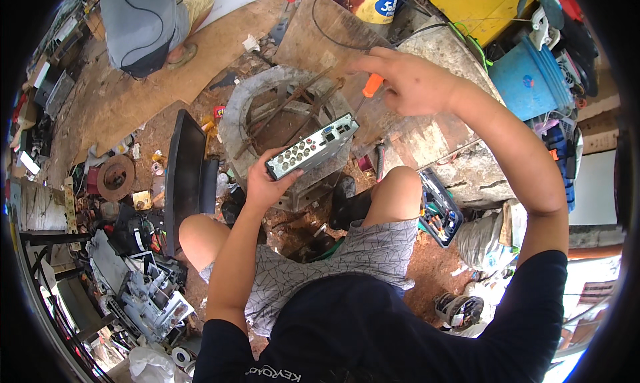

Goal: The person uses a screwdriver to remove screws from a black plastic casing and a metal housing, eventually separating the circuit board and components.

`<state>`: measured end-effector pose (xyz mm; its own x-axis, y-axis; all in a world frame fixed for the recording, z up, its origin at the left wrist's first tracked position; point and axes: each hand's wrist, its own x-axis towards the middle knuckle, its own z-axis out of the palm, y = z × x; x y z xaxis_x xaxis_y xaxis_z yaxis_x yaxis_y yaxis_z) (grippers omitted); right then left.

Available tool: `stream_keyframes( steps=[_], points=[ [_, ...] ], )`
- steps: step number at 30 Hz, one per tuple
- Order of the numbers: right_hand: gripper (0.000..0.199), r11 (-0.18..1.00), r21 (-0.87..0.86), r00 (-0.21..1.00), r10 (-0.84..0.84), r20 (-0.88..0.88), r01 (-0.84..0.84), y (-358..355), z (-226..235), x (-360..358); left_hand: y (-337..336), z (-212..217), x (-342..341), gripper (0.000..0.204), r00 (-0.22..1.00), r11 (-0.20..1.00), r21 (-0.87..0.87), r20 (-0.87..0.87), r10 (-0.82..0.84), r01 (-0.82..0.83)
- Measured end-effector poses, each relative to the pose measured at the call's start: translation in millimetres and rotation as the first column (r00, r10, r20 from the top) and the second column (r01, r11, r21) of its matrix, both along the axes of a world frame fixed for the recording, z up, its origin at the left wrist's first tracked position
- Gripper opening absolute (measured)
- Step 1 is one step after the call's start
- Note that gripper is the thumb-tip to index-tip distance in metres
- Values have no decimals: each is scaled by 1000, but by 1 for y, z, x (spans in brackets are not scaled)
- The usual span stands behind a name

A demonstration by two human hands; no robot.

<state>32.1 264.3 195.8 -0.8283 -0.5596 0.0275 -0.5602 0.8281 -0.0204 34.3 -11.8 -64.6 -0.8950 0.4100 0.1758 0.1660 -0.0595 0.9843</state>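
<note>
Over the near rim of a grey ring (239,110), the metal box (312,150) hangs tilted, its socket panel turned up toward the head. The left hand (268,183) is clamped on its near left end, thumb along the panel's edge, the other fingers mostly hidden. At the opposite end, an orange-handled screwdriver (373,85) slants down toward the far corner; whether its tip touches the metal I cannot tell. The right hand (417,83) has its fingers closed about that handle.

As far as shows, the work looks to be at an early stage: the casing seems whole, the sockets are all seated in the panel, and no loose cover lies near. Whether any screw is already out is too small to make out. What remains is probably most of the job, with the box not yet opened on any side in sight.

Inside the ring, rusty rods (283,113) cross the hollow, so a dropped screw could slip between them. Rightward, a wooden slab (433,143) leaves some flat room beneath the right forearm, and that elbow has air to swing before the blue bucket (527,83). On the left, a black monitor (188,176) stands near the left forearm and knee, making that side tighter. Beside the right knee, a tool tray (440,210) rests on the floor.
</note>
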Motion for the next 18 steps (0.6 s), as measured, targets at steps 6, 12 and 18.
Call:
stream_keyframes(
  steps=[6,12,18],
  points=[
    [44,976,112,980,-193,45,187,-13,9,0,-4,0,0,47,999,1000,13,39,-15,15],
    [40,903,253,902,-396,172,348,-30,25,4,-5,3,1,48,998,1000,-7,50,-23,24],
    [34,894,326,941,-336,32,308,-31,21,7,-8,-5,-2,48,999,998,-53,31,-22,23]
  ],
)
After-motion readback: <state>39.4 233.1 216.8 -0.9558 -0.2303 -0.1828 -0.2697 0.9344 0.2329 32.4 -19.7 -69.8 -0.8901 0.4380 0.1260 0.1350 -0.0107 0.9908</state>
